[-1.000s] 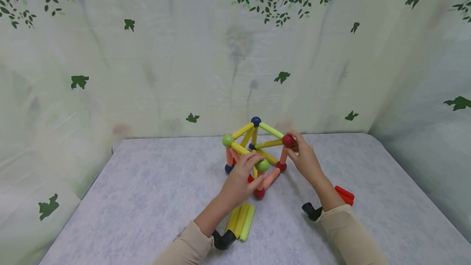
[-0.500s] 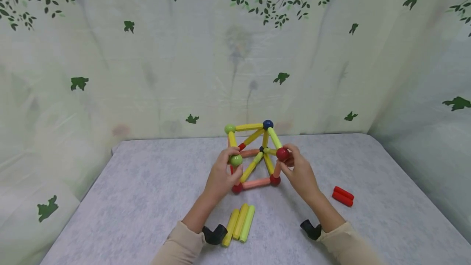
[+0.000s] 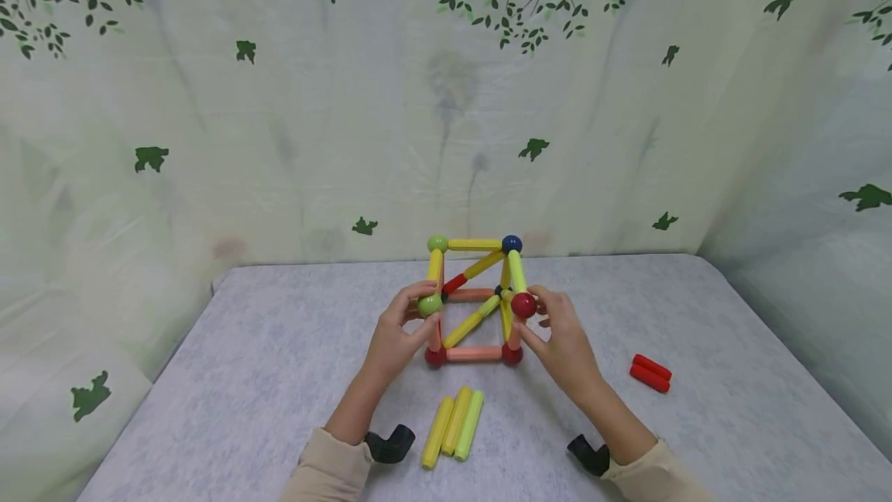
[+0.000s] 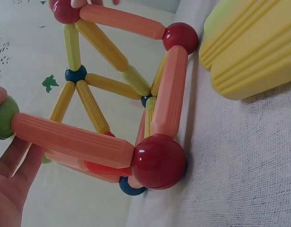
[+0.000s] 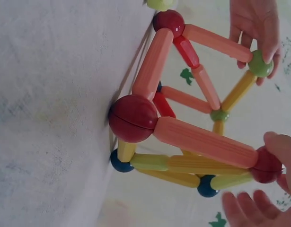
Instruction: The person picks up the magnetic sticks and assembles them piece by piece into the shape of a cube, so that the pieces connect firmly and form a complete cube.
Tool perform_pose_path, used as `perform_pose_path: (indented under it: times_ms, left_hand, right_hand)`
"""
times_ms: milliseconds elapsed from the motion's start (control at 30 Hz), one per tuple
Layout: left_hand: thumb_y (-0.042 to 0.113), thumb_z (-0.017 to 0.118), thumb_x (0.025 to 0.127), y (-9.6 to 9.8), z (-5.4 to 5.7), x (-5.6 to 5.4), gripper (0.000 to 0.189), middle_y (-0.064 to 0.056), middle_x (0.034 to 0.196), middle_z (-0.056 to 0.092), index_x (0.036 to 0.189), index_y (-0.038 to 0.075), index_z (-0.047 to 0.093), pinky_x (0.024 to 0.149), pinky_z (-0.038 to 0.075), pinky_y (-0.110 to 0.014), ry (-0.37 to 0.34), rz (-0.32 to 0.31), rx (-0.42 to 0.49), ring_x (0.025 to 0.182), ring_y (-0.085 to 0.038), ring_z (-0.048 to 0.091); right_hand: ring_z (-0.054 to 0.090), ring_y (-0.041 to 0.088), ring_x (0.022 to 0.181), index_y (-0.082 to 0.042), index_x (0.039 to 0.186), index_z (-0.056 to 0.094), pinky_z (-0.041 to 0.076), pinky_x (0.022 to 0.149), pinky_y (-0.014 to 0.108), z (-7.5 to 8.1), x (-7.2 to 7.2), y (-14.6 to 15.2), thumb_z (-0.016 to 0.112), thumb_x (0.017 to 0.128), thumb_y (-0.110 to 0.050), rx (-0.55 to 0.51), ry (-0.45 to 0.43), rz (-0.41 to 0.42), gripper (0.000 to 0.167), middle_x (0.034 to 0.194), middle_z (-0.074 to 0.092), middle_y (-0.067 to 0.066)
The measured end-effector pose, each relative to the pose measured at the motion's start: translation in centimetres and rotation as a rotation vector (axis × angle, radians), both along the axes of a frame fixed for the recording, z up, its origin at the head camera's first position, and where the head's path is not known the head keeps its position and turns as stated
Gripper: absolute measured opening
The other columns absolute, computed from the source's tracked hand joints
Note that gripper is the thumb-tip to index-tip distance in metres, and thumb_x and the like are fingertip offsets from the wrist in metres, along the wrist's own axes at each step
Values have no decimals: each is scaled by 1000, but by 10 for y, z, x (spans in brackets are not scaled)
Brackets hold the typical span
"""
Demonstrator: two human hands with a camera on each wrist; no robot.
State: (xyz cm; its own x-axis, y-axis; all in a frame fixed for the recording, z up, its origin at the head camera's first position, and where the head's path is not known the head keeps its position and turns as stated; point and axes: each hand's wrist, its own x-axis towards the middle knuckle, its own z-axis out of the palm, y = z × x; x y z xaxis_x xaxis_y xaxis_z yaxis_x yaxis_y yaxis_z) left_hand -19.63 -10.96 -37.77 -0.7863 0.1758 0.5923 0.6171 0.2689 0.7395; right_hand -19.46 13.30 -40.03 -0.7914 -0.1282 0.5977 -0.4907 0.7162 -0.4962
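Observation:
A box-shaped frame of magnetic sticks and balls stands on the table, its lower front edge a pink stick (image 3: 474,354) between two red balls (image 3: 512,353). My left hand (image 3: 393,335) pinches the green ball (image 3: 430,305) at the upper front left corner. At the upper front right corner, my right hand (image 3: 560,339) pinches a red ball (image 3: 524,305) between thumb and fingers. The right wrist view shows its other fingers (image 5: 249,208) off the frame. Behind are a second green ball (image 3: 437,243) and a blue ball (image 3: 512,244), joined by a yellow stick (image 3: 475,245).
Several loose yellow and yellow-green sticks (image 3: 453,424) lie side by side in front of the frame. Two short red sticks (image 3: 651,373) lie to the right of my right hand. A printed curtain (image 3: 313,138) hangs behind the table (image 3: 279,347).
The frame has been turned so its front faces me squarely. My left hand moved left with the green ball. My right hand came slightly nearer and left with the red ball.

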Motion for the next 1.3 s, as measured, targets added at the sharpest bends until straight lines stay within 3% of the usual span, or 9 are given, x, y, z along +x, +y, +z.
perform_pose_path:
  times_ms: [133,267,367,500,633,800,1000,1233,1300]
  left_hand:
    - [-6,62,80,-1,-1,0,34,-14,121,51,113,-3,51,79,48,-39,-20,-6,-9,97,-24,55]
    - [-6,62,80,-2,-1,0,35,-14,122,51,114,-2,51,78,48,-38,-24,-12,-14,97,-24,55]
    - [-6,62,81,-3,-2,-1,36,-14,123,50,114,-2,51,78,48,-37,-26,-18,-13,96,-24,56]
    - [-5,61,81,-3,-3,-2,36,-14,124,49,116,-1,49,78,48,-38,-42,-28,-13,95,-24,55]
    - [-6,61,82,-3,-3,-2,37,-14,124,48,117,-1,49,78,47,-39,-54,-33,-7,95,-25,55]
    - [-6,61,81,-2,-4,-2,37,-15,124,48,116,-2,49,76,48,-39,-51,-37,1,94,-25,55]
    - [-3,61,82,-2,-4,-3,35,-14,125,48,115,-2,49,76,48,-39,-60,-38,-2,95,-25,55]
    - [-7,61,81,-2,-3,-2,36,-16,125,47,115,-6,49,76,48,-40,-50,-41,-1,94,-27,55]
    - [-6,61,81,-2,-3,-2,36,-16,125,48,116,-6,49,75,48,-39,-53,-36,-2,94,-27,55]
  right_hand:
    - [43,20,102,-10,124,44,49,77,37,2,14,4,80,67,-11,32,123,50,68,114,41,11]
    - [44,19,103,-6,118,49,48,80,33,-1,27,2,77,72,-15,83,170,280,55,113,46,7]
    - [47,14,103,-10,114,54,45,84,30,-8,32,-4,70,79,-20,146,-19,495,40,112,50,-2]
    - [46,9,106,-19,113,57,41,89,31,-21,30,-14,66,82,-21,296,-374,657,33,115,51,-9]
    - [45,10,109,-21,114,58,39,91,32,-34,28,-20,66,82,-18,419,-470,730,33,119,51,-7]
    - [49,5,94,-21,104,63,42,81,24,-37,28,-20,70,79,-15,513,-390,697,27,100,54,-12]
    - [49,1,86,-19,102,64,44,75,20,-13,30,-19,68,81,-16,474,-376,635,22,94,55,-14]
    - [52,11,89,-13,106,64,42,79,31,33,15,-17,72,77,-21,292,109,508,32,98,61,-5]
    - [52,15,91,-12,105,65,40,81,35,41,5,-17,74,74,-18,273,191,453,32,97,61,-2]
